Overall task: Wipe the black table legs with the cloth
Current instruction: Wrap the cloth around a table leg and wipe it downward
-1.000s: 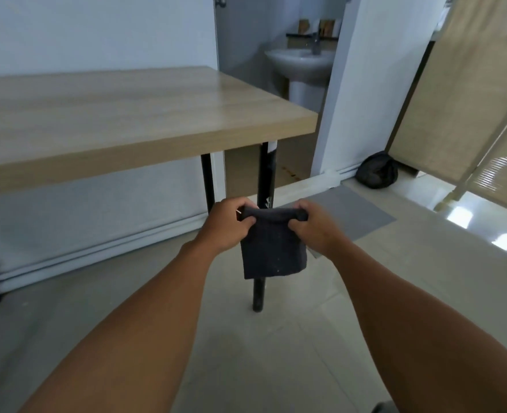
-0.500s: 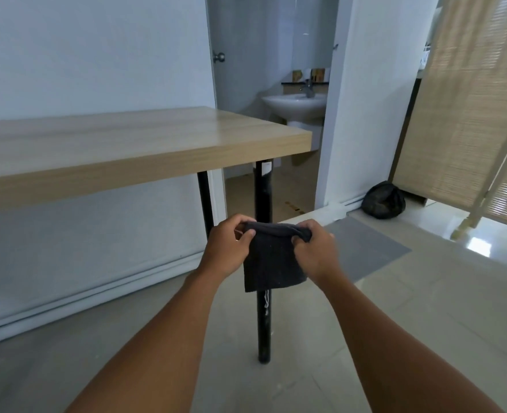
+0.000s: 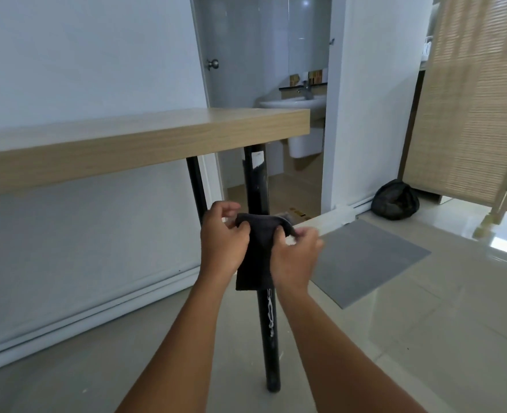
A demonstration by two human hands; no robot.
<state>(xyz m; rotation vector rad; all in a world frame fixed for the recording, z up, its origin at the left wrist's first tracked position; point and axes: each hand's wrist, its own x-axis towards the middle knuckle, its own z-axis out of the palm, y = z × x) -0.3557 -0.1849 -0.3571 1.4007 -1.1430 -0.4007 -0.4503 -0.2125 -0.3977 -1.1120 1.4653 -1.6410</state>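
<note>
A dark grey cloth (image 3: 255, 257) hangs between my hands, bunched at its top edge. My left hand (image 3: 223, 241) pinches its left side and my right hand (image 3: 295, 257) grips its right side. Just behind the cloth stands the near black table leg (image 3: 268, 332), upright, with white scribbles on its lower half; the cloth hides its middle. Whether the cloth touches the leg is unclear. A thinner black leg (image 3: 196, 184) stands further back near the wall. Both hold up the light wooden tabletop (image 3: 144, 141).
A grey floor mat (image 3: 368, 263) lies right of the leg on pale tiles. A black bag (image 3: 395, 199) sits by the white wall corner. A bamboo screen (image 3: 472, 99) stands at the right. An open doorway shows a white sink (image 3: 294, 105).
My view has dropped lower, so the tabletop now appears edge-on and higher. My hands have come closer together, bunching the cloth narrower in front of the leg.
</note>
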